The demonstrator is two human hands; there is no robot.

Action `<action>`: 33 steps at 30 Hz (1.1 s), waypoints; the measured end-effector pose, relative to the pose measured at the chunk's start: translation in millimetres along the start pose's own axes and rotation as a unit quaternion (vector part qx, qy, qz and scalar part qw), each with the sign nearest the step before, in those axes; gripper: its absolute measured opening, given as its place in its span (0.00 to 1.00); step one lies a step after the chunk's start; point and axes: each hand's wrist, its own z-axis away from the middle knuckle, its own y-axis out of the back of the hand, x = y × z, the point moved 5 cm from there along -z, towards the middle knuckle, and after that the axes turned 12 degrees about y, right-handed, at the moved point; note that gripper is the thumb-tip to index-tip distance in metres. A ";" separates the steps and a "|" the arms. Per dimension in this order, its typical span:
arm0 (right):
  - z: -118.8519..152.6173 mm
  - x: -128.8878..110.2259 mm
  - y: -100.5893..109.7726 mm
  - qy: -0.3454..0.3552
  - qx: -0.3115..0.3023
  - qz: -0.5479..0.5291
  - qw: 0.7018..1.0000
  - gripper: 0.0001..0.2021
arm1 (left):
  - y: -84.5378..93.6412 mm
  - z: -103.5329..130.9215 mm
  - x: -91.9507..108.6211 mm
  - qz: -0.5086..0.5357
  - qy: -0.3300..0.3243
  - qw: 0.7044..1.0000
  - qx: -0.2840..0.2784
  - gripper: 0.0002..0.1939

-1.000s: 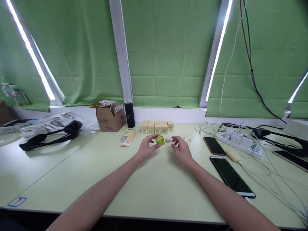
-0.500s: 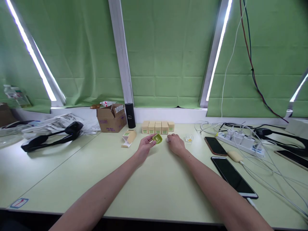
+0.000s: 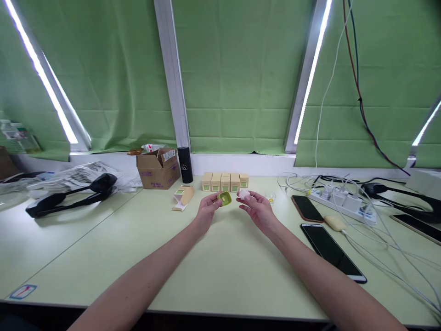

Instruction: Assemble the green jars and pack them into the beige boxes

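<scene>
My left hand point(image 3: 207, 210) pinches a small olive-green, square, hollow case point(image 3: 225, 198) between thumb and fingers, its open side facing me. In my right hand point(image 3: 258, 208) is a small white rounded piece point(image 3: 244, 194), held at the fingertips just right of the green case. The two pieces are apart, with a narrow gap between them. Right behind them stands a row of small tan boxes point(image 3: 225, 182) with green-edged labels. Partly hidden behind my right hand lies a clear plastic piece point(image 3: 270, 197) with a yellow spot.
An opened small carton point(image 3: 183, 196) lies left of my hands. Farther back are a cardboard box point(image 3: 158, 171) and a black cylinder point(image 3: 185, 165). On the right lie phones point(image 3: 333, 252), a power strip point(image 3: 342, 204) and tangled white cables. A black strap-like device point(image 3: 74, 195) rests at left.
My right hand has lifted from the table and turned, bringing the white piece into view near the green case. My left hand has stayed almost in place.
</scene>
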 end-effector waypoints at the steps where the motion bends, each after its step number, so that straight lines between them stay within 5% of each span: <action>1: 5.3 -3.4 -2.3 -0.012 0.005 -0.025 1.000 0.23 | -1.6 1.3 1.5 -0.003 -0.002 1.000 0.000 0.24; 15: 21.6 -16.3 -19.2 0.009 -0.021 -0.023 0.999 0.21 | -9.5 5.1 3.4 -0.072 -0.006 0.997 -0.009 0.24; 33: 20.3 -14.3 -19.9 0.056 -0.008 0.170 0.984 0.25 | -8.4 3.6 0.3 -0.204 -0.001 0.978 0.043 0.33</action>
